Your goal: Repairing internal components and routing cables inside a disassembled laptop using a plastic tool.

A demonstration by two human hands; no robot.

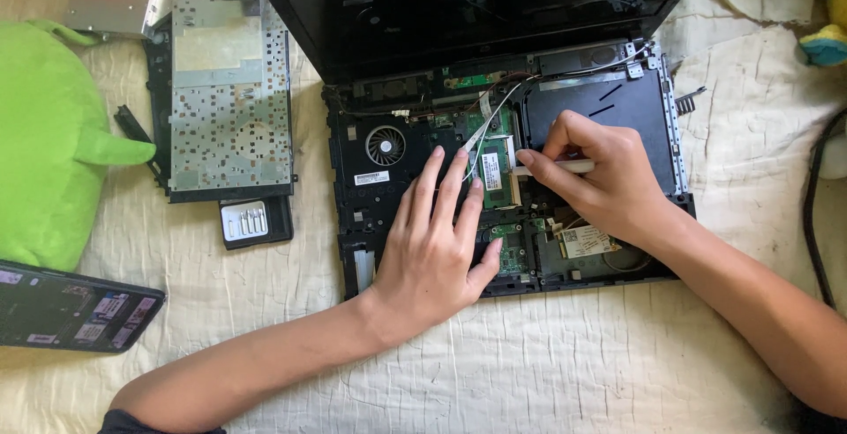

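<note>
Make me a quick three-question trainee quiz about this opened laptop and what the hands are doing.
1. True or false: the right hand holds a slim white tool.
2. Where do the left hand fingers rest? A) on the phone B) inside the opened laptop, beside the green board C) on the removed keyboard
3. Which round part lies left of the green board?

Key: 1 true. 2 B. 3 the cooling fan.

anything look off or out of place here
The laptop lies gutted on a bed sheet, its board and fan bare. Its keyboard lies face down to the left, and white cables trail loose across the board.
</note>
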